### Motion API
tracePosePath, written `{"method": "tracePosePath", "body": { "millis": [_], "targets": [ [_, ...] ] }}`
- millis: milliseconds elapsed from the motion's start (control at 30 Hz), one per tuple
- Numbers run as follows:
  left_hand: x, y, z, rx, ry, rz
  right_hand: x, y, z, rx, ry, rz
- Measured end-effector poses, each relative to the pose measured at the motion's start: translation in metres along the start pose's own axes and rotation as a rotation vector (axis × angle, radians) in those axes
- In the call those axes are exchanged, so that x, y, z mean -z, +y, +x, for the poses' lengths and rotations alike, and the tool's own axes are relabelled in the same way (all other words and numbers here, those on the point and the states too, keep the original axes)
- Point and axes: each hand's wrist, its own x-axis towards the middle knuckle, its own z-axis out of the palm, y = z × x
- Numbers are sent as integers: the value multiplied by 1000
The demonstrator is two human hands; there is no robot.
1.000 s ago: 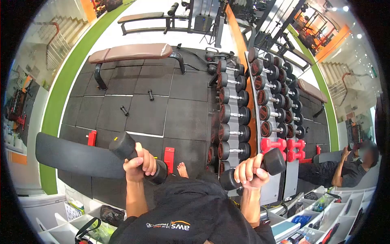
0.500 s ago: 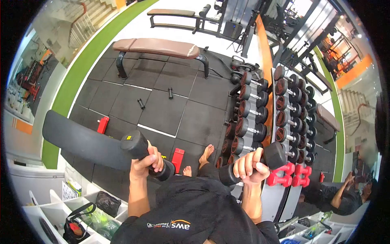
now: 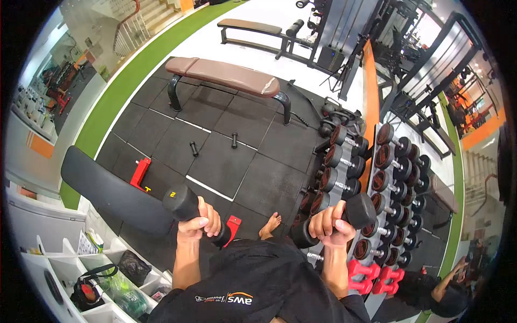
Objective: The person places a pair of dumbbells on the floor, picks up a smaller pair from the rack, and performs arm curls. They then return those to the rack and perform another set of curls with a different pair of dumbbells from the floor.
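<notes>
My left hand (image 3: 199, 222) is wrapped round the handle of a black dumbbell (image 3: 181, 203), whose upper end shows a yellow 2. In my right hand (image 3: 332, 225) is a second black dumbbell (image 3: 360, 210). Both dumbbells are tilted, with their outer heads higher, and are raised in front of my chest on either side of my black shirt (image 3: 258, 280). Under the left dumbbell, the padded black bench (image 3: 116, 188) stretches away to the left. The dumbbell rack (image 3: 344, 175) stands beyond my right hand.
Two small dumbbells (image 3: 194, 148) lie on the black floor mats (image 3: 215, 167), before a brown bench (image 3: 231, 76). Red metal pieces (image 3: 141, 173) show around the black bench. White cubbyholes (image 3: 97, 264) holding bags stand at lower left. A mirror on the right reflects red dumbbells (image 3: 389, 281).
The room has shifted down and slightly right in view as my head moved. Both hands keep hold of their dumbbells and appear slightly lower in the picture.
</notes>
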Motion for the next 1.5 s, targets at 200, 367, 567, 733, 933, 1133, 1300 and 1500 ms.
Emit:
{"method": "tracePosePath", "body": {
  "millis": [200,367,567,733,933,1133,1300,1500],
  "targets": [
    [-21,-23,39,-29,26,66,35,-38,38,-26,-70,22],
    [-34,-40,49,-57,125,80,54,-51,56,-61,-98,-31],
    [-35,-46,63,-70,179,60,73,-56,71,-90,-105,33],
    [-24,-51,80,-99,181,47,86,-59,91,-110,-115,69],
    [-4,-56,106,-104,204,19,98,-57,128,-108,-123,-11],
    [26,-40,149,-159,177,-21,112,-46,176,-161,-165,66],
    [47,-22,176,-193,176,-22,114,-29,224,-137,-191,-115],
    [77,4,189,-201,246,11,110,3,276,-213,-187,-144]
  ]
}}
